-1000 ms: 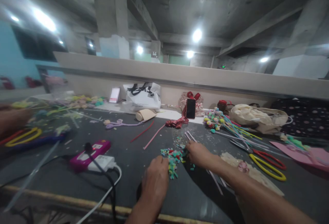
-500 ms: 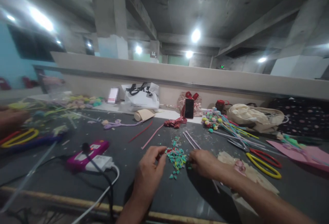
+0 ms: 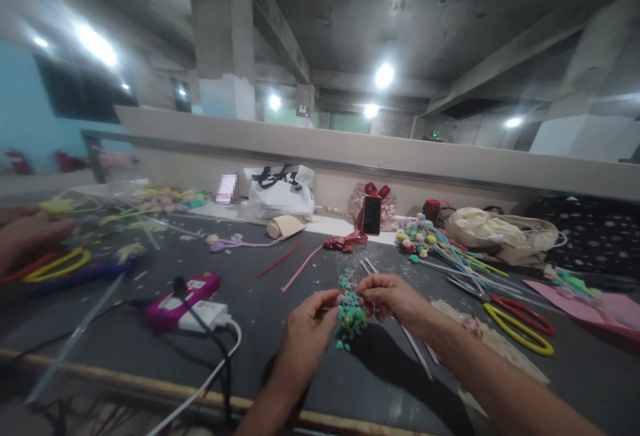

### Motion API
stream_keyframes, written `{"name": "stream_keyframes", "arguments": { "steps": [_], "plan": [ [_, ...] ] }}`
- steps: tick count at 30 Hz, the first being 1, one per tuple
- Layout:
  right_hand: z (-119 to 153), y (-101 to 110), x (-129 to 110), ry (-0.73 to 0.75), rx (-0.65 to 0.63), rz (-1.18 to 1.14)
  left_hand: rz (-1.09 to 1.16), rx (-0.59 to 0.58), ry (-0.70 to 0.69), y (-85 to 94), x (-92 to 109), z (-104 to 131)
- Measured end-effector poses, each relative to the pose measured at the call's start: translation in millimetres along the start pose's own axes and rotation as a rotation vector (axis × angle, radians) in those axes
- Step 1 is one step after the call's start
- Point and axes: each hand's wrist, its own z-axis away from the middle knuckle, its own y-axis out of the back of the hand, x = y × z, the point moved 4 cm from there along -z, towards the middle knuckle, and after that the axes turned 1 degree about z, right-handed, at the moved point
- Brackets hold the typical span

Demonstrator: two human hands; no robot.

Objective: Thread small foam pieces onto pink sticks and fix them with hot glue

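A heap of small coloured pieces (image 3: 353,319), mostly green with some yellow and red among them, lies on the dark desk (image 3: 360,389) between the worker's two hands. To the left of the heap is the left hand (image 3: 306,336), its grip partly spread: thumb and forefinger stand a little parted, with their tips at the heap's edge. To the right of the heap is the right hand (image 3: 393,297), fingers curled in toward the thumb; from where I stand I cannot tell whether this grip has hold of a piece. Pale strips (image 3: 416,352) emerge below the right forearm, right of the heap. Beyond the heap lies a dark-red ribbon bow (image 3: 345,241), and farther beyond it a black phone (image 3: 371,215) stands upright before a pink pouch (image 3: 359,201). Well to the heap's right are scissors with one red and one yellow handle loop (image 3: 520,331); well to its left, a magenta power strip (image 3: 173,304). Farther left of the heap appears another person's hand (image 3: 35,235), blurred.
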Motion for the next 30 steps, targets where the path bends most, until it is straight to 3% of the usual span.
{"name": "stream_keyframes", "arguments": {
  "steps": [4,8,12,15,21,26,30],
  "plan": [
    [4,-21,-9,0.008,-0.042,-0.085,0.132,-0.163,0.059,-12.1,-2,-1],
    [16,-47,-15,0.119,-0.021,-0.039,0.153,-0.235,0.129,-4.6,-7,-4],
    [33,-67,-17,0.279,0.15,0.145,0.149,-0.234,0.193,8.3,-10,-6],
    [39,-75,-13,0.284,0.172,0.238,0.09,-0.212,0.189,10.9,-10,-5],
    [49,-54,-7,0.287,0.113,0.513,-0.08,-0.174,0.163,3.7,-12,0],
    [53,-25,-3,0.21,0.108,0.948,-0.112,-0.002,0.114,13.3,-11,-5],
    [41,-28,0,0.224,0.008,1.181,-0.1,0.046,0.09,17.3,-10,-8]
  ]
}}
